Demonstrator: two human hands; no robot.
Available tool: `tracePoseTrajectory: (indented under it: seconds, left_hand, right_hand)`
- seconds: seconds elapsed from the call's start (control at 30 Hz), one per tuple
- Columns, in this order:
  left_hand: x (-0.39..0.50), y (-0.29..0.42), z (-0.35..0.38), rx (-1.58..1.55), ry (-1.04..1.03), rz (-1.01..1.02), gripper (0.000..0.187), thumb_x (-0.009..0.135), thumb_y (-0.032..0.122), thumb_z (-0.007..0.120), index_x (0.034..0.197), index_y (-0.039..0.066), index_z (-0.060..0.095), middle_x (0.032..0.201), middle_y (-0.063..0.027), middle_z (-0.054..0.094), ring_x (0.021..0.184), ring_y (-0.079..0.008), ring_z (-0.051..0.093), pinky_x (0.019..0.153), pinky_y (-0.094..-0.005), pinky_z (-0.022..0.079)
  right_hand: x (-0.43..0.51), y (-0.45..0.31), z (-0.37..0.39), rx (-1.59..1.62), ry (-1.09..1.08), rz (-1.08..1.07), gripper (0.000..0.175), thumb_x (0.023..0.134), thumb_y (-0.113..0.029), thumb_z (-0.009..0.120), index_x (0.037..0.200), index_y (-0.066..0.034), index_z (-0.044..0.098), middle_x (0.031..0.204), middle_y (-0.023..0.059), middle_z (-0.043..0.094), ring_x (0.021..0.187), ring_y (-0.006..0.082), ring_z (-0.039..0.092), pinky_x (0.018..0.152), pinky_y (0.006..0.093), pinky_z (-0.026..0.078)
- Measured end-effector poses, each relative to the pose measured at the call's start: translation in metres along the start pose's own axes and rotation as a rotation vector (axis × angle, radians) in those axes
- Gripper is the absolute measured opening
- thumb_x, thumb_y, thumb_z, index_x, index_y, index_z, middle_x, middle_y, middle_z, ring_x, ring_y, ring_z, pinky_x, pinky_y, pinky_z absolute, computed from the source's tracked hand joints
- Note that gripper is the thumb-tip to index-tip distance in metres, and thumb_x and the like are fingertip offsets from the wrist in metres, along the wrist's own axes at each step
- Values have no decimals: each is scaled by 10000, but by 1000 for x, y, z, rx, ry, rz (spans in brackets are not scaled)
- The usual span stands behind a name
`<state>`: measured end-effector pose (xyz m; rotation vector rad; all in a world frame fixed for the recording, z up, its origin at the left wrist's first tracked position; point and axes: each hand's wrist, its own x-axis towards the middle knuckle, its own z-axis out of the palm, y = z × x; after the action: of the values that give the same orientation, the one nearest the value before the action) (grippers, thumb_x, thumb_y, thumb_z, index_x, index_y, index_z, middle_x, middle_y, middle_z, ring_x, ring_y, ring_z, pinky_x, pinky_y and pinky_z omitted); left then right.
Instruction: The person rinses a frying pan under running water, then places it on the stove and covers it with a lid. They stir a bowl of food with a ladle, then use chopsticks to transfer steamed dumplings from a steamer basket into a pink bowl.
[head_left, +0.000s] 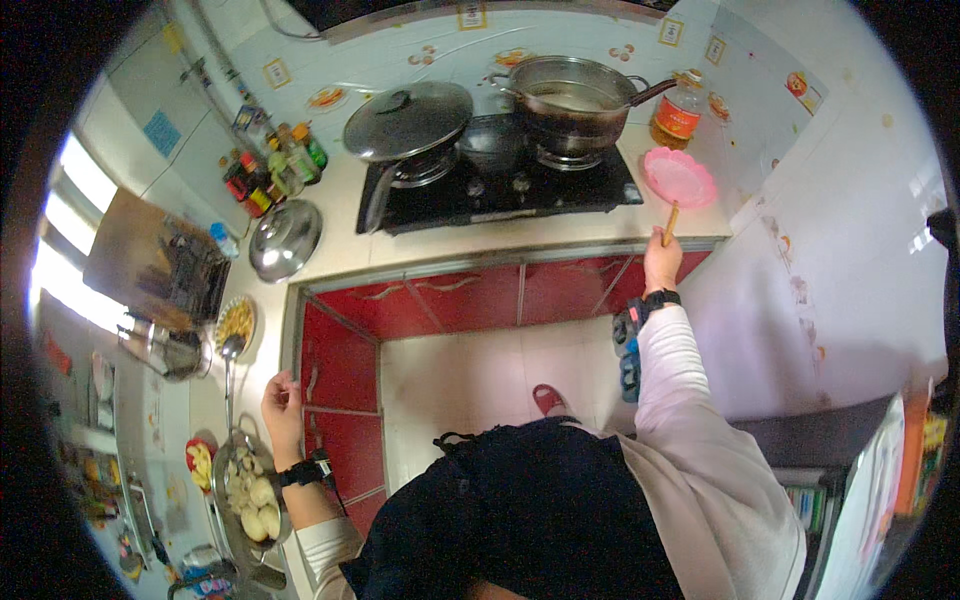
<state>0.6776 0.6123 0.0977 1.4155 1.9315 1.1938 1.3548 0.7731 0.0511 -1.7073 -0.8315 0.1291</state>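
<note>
My right hand (663, 261) grips a short wooden handle (670, 223). Its far end meets the rim of a pink scalloped plate-like piece (679, 177); whether the two are joined I cannot tell. Both are at the counter's right end, beside a black gas hob (501, 196). Over by the left counter's edge, my left hand (280, 399) hovers with loosely bent fingers and nothing visible in it. Nearest to it are a long-handled metal ladle (228, 386), whose head rests on a dish of yellowish food (235, 316), and a steel sink (222, 501) holding peeled potatoes (259, 517) and pale scraps.
A lidded pan (409, 124) and a steel pot (571, 101) occupy the burners. An oil bottle (676, 112) stands at the right. Leftward are a steel lid (286, 240), several sauce bottles (274, 169) and a red bowl (199, 463). Red cabinets (465, 292) line the front.
</note>
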Motion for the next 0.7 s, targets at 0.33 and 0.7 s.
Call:
tracePoseTrajectory:
  seconds: [0.33, 0.7]
  left_hand:
    - [91, 62, 83, 136, 394, 9, 246, 895, 139, 593, 1107, 14, 590, 969, -59, 621, 827, -122, 562, 713, -266, 462]
    - [95, 110, 126, 77, 328, -93, 213, 868, 104, 611, 1065, 26, 603, 896, -49, 630, 756, -87, 575, 654, -203, 452]
  right_hand:
    - [205, 171, 5, -185, -120, 453, 443, 853, -366, 553, 835, 70, 633, 687, 214, 657, 669, 300, 655, 582, 406, 471]
    - [230, 168, 38, -433, 241, 713, 379, 797, -400, 608, 1007, -89, 664, 769, 140, 663, 676, 253, 634, 594, 386, 510]
